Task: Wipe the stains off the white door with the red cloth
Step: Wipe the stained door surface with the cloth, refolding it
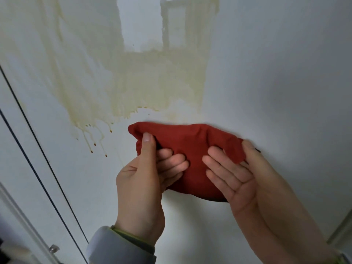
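I see a crumpled red cloth (190, 147) in front of the white door (276, 82), just below broad yellowish smeared stains (133, 79) with drips at left.

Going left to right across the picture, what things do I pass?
Thin dark slanting seam line → yellowish stain drips with reddish tips → left hand → crumpled red cloth → right hand.

To your left you see a white frame panel (19, 168) crossed by two thin dark slanting lines, with a small metal fitting (54, 249) low down. At your lower right runs a pale trim strip (342, 230). The light is soft and diffuse.
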